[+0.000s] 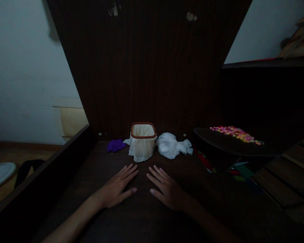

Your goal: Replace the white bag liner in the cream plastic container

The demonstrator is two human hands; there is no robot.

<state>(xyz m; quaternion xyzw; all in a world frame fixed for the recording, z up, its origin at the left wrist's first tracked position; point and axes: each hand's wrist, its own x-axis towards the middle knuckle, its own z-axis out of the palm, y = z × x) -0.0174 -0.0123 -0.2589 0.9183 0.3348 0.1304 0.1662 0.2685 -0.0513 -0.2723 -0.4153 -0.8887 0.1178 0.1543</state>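
Both of my hands lie palm down on a dark wooden surface [142, 222], fingers spread, holding nothing. My left hand [118, 187] is left of centre, and my right hand [167, 189] is right of it, with a gap between them. Just beyond the fingertips stands a small bin [142, 148] with a brown rim and a white plastic liner folded over it. A knotted white plastic bag [168, 145] lies to its right, close beside it. To the bin's left is a folded purple piece [115, 145], flat on the surface.
A dark upright panel [152, 74] rises behind the bin. On the right, a low shelf [210, 138] bears a strand of pink and yellow beads or flowers [236, 134], with colourful items beneath. A raised edge [48, 168] runs along the left. Slats [288, 179] show at far right.
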